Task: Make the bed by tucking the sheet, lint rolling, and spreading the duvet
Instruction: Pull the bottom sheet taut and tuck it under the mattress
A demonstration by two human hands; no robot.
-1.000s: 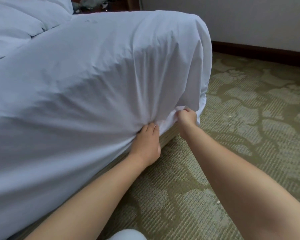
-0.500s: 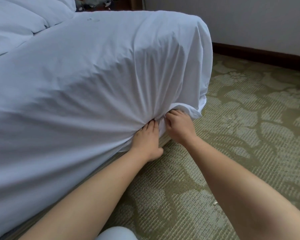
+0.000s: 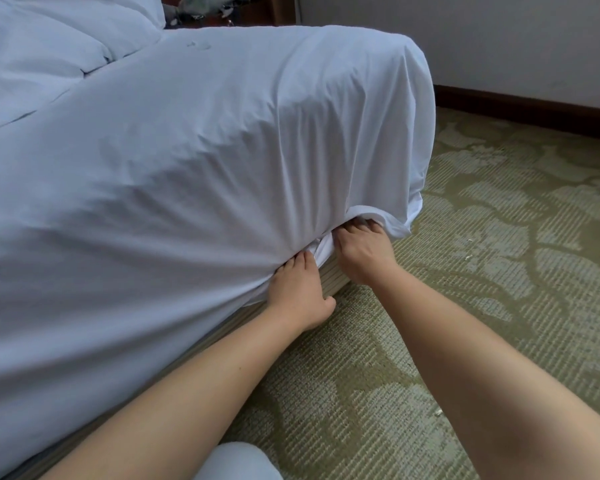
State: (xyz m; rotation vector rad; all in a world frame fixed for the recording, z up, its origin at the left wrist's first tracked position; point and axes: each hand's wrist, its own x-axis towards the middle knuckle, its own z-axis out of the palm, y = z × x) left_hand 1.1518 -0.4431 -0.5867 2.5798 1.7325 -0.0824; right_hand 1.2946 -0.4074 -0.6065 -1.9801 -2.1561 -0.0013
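Note:
A white sheet covers the mattress and hangs down its near side. At the lower edge near the bed's corner, my left hand has its straight fingers pushed under the mattress, pressing the sheet in; the fingertips are hidden. Right beside it, my right hand pushes its fingers under a loose fold of sheet that hangs at the corner. A strip of the bed base shows below both hands. A white duvet lies bunched at the top left of the bed.
Green patterned carpet covers the floor to the right. A white wall with a dark baseboard runs along the back right. Dark furniture with clutter stands behind the bed. My knee in pale cloth shows at the bottom.
My right hand has moved left from the loose corner fold to lie beside my left hand, fingers going under the sheet. My left hand stays pressed in at the same spot.

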